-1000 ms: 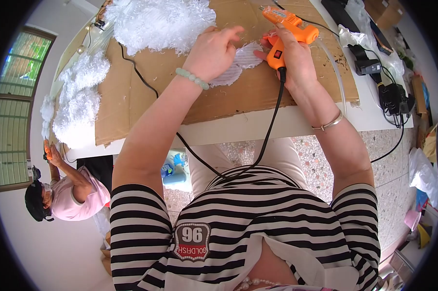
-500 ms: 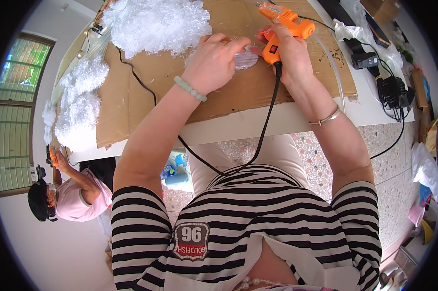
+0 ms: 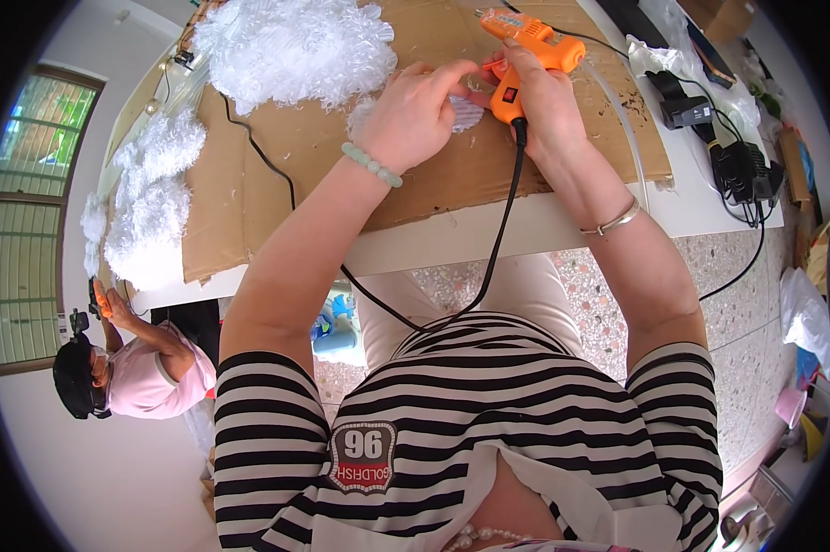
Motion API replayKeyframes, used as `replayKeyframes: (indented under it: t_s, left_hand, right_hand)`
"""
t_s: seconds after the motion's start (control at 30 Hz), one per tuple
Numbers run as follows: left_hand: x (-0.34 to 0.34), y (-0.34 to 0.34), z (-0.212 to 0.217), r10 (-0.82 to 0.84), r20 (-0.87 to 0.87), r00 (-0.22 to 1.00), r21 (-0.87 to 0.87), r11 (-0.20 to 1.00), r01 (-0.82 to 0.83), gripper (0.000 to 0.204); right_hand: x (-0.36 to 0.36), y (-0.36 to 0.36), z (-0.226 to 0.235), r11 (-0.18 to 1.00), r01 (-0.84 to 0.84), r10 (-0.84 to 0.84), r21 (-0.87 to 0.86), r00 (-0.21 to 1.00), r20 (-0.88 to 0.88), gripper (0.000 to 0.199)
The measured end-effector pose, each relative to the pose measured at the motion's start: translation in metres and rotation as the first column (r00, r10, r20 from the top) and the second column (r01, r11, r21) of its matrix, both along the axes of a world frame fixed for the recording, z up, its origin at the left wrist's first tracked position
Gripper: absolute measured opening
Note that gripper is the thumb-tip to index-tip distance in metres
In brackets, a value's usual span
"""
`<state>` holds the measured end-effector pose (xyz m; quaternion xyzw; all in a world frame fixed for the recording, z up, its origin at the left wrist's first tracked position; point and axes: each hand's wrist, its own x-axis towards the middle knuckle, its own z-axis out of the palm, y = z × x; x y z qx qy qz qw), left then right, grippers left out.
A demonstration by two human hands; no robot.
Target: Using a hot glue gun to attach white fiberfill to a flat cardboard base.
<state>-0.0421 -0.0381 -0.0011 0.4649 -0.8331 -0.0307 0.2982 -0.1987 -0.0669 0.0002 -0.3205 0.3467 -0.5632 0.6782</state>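
My right hand (image 3: 548, 97) is closed round the handle of an orange hot glue gun (image 3: 525, 34), whose nozzle points to the far left. A long clear glue stick (image 3: 628, 124) trails from the gun's back end. Close by, my left hand (image 3: 410, 120) is closed, with thumb and index finger brought together near the right hand's fingertips. Whatever it may pinch is too small to make out. Beneath and beside the left hand lies a small white, ridged piece (image 3: 468, 115) with a fringed edge, partly covered by the fingers.
A big heap of white fringed material (image 3: 295, 51) sits on the cardboard sheet (image 3: 249, 207), with more fluffy pieces (image 3: 153, 198) at left. The gun's black cord (image 3: 505, 221) hangs over the table edge. Black power adapters (image 3: 744, 173) lie at right. Another person (image 3: 153, 368) works at left.
My right hand and the glue gun have shifted slightly left. My left hand has moved a little right, its index finger now bent closer to the gun.
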Motion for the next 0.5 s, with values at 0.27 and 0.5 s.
replayKeyframes:
  t_s: [0.27,0.5]
  left_hand:
    - [0.019,0.025,0.026,0.171,-0.412,0.895,0.342,0.939,-0.022,0.037]
    - [0.092,0.060,0.019,0.356,-0.540,0.762,0.192,0.934,-0.301,0.018]
  right_hand:
    - [0.000,0.003,0.003,0.999,-0.051,0.052,0.014,0.995,-0.080,0.021]
    - [-0.004,0.002,0.002,0.995,-0.071,0.066,-0.064,0.995,-0.078,0.018]
